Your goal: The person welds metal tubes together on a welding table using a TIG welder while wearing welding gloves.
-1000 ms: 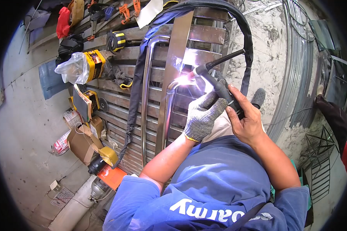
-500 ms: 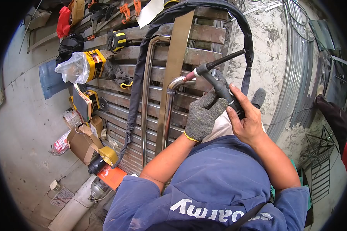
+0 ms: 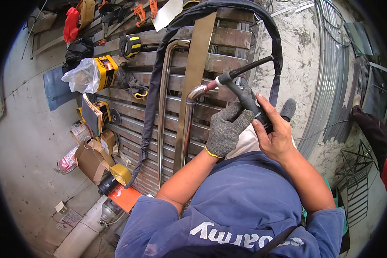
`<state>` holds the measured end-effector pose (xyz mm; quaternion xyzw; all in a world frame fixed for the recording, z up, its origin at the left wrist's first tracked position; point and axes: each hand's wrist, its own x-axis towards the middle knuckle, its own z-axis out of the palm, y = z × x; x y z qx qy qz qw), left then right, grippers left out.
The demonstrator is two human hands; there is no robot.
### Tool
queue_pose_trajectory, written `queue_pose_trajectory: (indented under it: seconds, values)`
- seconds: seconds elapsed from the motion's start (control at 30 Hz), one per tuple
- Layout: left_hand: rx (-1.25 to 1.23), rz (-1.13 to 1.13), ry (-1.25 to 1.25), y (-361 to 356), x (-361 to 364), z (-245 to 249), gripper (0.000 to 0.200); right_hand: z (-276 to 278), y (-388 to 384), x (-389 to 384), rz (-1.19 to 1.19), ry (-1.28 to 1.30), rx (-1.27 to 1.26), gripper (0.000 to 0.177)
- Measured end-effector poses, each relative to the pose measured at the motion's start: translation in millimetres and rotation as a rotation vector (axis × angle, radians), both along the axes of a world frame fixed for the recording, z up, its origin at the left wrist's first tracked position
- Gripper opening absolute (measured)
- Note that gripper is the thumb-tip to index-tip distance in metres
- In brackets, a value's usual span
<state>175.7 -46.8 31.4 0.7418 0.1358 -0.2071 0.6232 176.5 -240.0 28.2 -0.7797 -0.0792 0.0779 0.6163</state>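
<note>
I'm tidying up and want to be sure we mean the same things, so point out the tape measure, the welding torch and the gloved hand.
Tape measure [image 3: 133,45]: head view, its yellow-and-black side.
Welding torch [image 3: 247,102]: head view, its dark handle.
Gloved hand [image 3: 223,134]: head view, back of the glove.

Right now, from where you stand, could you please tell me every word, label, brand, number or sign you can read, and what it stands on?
"oarmy", upside down in this view, on the blue shirt; whatever precedes it is unclear near the dark strap.
Too small or blurred to read: print on the yellow-and-black box, red-labelled bottle and wall sheet.
None legible on the torch.
</note>
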Motion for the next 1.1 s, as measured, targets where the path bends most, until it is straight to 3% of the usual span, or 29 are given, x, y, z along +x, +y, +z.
queue_pose_trajectory:
  seconds: [0.27, 0.3, 0.6, 0.7, 0.8, 0.87, 1.1]
  values:
    - [-0.186, 0.116, 0.004, -4, -2, 2, 0.035, 0, 0, 0, 0.014, -0.03, -0.021, 0.064]
    - [0.014, -0.003, 0.047, 0, 1, 4, 0.035, 1, 0, 0, 0.011, -0.017, -0.013, 0.063]
    - [-0.012, -0.002, 0.024, 1, -1, 1, 0.039, 0, -2, -2, 0.025, 0.009, -0.026, 0.061]
    - [-0.197, 0.071, 0.08, -2, 4, 11, 0.035, -4, -1, -1, 0.028, -0.066, -0.045, 0.061]
    - [-0.19, 0.064, 0.04, -1, 3, 8, 0.036, -2, -2, 0, 0.021, -0.061, -0.048, 0.062]
    - [-0.008, -0.024, 0.051, 2, 1, 4, 0.037, 0, -1, -2, 0.007, -0.025, -0.02, 0.062]
    - [-0.006, -0.013, 0.044, 2, 1, 4, 0.037, -1, 0, -2, 0.003, -0.064, -0.032, 0.064]
